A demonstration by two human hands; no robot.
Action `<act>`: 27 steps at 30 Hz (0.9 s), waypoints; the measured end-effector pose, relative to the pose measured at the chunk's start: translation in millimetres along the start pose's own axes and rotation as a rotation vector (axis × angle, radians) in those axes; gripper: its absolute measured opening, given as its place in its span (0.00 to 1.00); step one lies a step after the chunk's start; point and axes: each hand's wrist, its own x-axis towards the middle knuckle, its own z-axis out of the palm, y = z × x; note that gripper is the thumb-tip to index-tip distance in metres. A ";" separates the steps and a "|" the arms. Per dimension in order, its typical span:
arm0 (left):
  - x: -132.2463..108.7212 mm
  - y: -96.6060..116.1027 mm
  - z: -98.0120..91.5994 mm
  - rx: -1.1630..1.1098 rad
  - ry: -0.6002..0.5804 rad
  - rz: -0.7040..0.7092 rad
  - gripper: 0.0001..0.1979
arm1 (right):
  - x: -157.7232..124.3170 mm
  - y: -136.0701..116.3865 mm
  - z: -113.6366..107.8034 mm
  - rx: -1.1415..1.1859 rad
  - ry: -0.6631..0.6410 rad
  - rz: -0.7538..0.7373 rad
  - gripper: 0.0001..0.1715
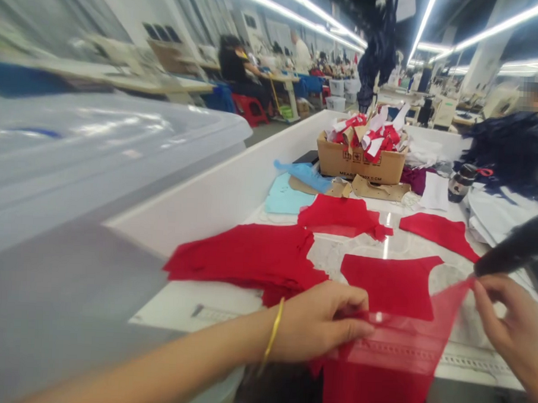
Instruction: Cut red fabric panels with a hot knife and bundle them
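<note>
A red fabric piece (381, 387) hangs over the near table edge, its upper part looking see-through. My left hand (317, 322), with a yellow bangle at the wrist, is closed on the fabric's left side. At the right, my right hand (508, 325) pinches the upper corner between thumb and fingers. Just beyond lies a cut red panel (390, 284). Left of it is a larger spread of red fabric (244, 254). Farther back are another red piece (340, 213) and a curved red piece (439, 230). Ruler-like markings (476, 360) run along the near edge.
A cardboard box (362, 164) of red and white scraps stands at the back. Light blue material (289, 195), a dark bottle (462, 183) and a dark pile (512, 152) surround the work area. A dark elongated object (517, 242) juts in above my right hand. White side panel (198, 192) borders the left.
</note>
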 end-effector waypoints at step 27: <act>83.2 -47.5 2.6 0.992 0.473 -0.019 0.07 | 37.2 63.2 67.0 -0.319 -0.465 0.367 0.06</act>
